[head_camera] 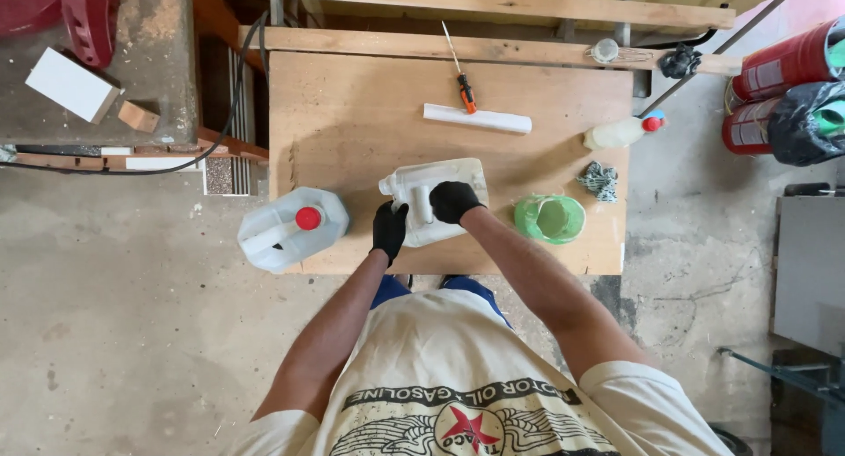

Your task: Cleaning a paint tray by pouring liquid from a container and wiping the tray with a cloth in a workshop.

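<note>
The person stands at the near edge of a wooden table and looks straight down on it. Both arms are stretched forward and bent a little inward, so the two forearms come together toward the middle of the table. Both hands wear black gloves.

The right hand lies on top of a translucent white jug that rests on its side on the table. The fingers are curled and closed around the handle part of the jug, so this hand is clamped on it. The left hand is at the near left side of the same jug, below its open spout. It touches the jug body with the fingers bent, but I cannot tell if it really grips or only presses against it.

The jug is near the front edge of the table, about in the middle, with the spout pointing to the left and away.

A second jug with a red cap stands at the left front corner of the table, partly over the edge, near the left hand but apart from it. To the right of the held jug is a green round lid. Farther back lie a white flat strip and a screwdriver with an orange handle, which rests across the strip.
</note>
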